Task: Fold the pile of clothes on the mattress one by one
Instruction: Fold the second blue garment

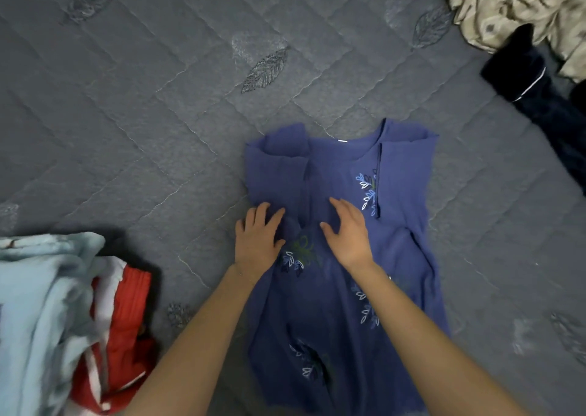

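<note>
Far left: light blue cloth (38, 304) with a red-and-white garment (126, 320) beside it, bunched at the near-left edge of the grey quilted mattress (158, 114). Can't tell if these are folded or waiting.

Centre: my left hand (258, 241) lies flat, fingers spread and straight, gripping nothing, on the left edge of the blue embroidered top (402, 257). My right hand (347, 235) is just beside it, also flat and spread, palm down on the middle of the top.

The top lies straight ahead of me, front up, both sleeves turned in over the chest. Its long axis runs away from me: neckline far, hem near, under my forearms. Both hands sit about mid-length, left one nearer the side edge.

My guess is I'm smoothing before a fold. The next fold likely goes along that long axis, hem up toward the neckline, so both hands would have to come back to the near end.

Right: a dark navy garment (532, 89), and a beige crumpled cloth (513, 6) in the far-right corner, well apart from the top, unfolded.
</note>
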The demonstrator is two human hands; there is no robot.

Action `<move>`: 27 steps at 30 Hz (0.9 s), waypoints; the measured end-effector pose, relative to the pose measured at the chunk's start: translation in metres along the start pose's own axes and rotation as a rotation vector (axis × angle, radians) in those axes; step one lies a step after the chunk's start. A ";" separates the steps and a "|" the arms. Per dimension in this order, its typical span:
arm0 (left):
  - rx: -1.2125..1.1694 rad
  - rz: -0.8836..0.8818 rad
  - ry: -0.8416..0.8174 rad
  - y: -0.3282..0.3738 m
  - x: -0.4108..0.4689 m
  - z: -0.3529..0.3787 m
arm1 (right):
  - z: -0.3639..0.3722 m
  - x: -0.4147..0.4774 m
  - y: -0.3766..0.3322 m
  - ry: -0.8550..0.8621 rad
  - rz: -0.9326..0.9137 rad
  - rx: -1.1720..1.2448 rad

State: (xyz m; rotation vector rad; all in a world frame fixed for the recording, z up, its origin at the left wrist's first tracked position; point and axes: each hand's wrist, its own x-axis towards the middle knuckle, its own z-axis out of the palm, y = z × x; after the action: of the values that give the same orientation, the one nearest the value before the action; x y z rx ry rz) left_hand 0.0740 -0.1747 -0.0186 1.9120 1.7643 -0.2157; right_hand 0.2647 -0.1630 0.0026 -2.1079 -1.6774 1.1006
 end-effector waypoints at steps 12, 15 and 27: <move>-0.024 0.194 0.311 0.046 -0.090 0.036 | 0.001 -0.100 0.063 -0.070 -0.132 -0.314; 0.006 0.161 0.286 0.058 -0.125 0.063 | -0.007 -0.131 0.087 -0.085 -0.138 -0.341; -0.514 -0.414 0.242 0.083 -0.240 0.150 | -0.024 -0.238 0.204 -0.135 0.230 -0.346</move>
State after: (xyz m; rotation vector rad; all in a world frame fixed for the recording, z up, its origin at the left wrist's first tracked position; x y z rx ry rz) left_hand 0.1556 -0.4582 -0.0147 1.2409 2.1088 0.3134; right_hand 0.4167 -0.4381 -0.0056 -2.5457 -1.8340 1.1023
